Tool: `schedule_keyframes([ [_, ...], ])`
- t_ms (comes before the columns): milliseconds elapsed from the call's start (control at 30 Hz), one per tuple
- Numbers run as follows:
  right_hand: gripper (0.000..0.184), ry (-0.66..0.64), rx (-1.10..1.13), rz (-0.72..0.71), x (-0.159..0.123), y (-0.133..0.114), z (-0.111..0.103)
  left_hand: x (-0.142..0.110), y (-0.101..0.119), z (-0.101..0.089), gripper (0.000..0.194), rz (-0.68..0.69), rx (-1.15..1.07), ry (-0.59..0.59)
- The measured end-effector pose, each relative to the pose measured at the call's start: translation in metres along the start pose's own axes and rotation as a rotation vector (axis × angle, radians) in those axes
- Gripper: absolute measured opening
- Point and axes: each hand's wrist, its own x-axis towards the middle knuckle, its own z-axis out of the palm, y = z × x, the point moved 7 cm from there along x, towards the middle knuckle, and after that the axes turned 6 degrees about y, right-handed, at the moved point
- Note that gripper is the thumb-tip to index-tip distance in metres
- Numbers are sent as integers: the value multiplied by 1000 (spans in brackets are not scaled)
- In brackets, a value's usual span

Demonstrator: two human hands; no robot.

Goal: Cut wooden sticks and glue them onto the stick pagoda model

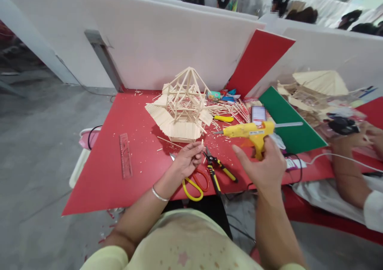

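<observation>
Left hand (189, 159): thumb and index finger are pinching a small stick piece (202, 142), its pale end poking up past the fingertips, likely gripped low to leave that end exposed. Right hand (267, 169): fingers are wrapping the handle of the yellow glue gun (249, 130), thumb sticking out to the side; cannot tell whether a finger is pressing the trigger. Nozzle is pointing across toward the left fingers, near the stick piece but apart, presumably so tip and piece are facing each other. A glue stick (289, 124) is jutting out of the gun's rear, above the right fingers.

Stick model (183, 130) is standing on the red worktop (98, 166) just beyond the left fingers, probably set there for easy reach; slatted panels are spreading around its base, bare frame is rising to a peak. Scissors (184, 185) are lying under and beside the left wrist, handles toward the body; pliers (213, 160) are lying just right of the left fingers, handles also bodyward, likely for quick pickup. Ruler (125, 156) is lying well left of the left fingers, seemingly out of the way. Loose sticks (223, 109) are piling beyond the gun, farther from both hands. A co-worker's forearm (347, 162) is showing well right of the right fingers.
</observation>
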Motion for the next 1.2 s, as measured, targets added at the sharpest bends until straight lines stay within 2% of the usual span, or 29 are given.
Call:
schedule_keyframes([
  [167,47,110,-248,-248,33,-38,4,4,6,11,42,27,-48,-56],
  [400,39,28,-299,-430,45,-60,18,15,11,11,37,21,-72,-67],
  [600,32,76,-310,-488,48,-67,20,19,13,12,36,12,-81,-80],
  [833,37,107,-270,-541,48,-68,20,19,15,15,35,-20,-109,-69],
  [1200,40,45,-269,-510,44,-61,24,14,9,11,37,29,-13,-57],
])
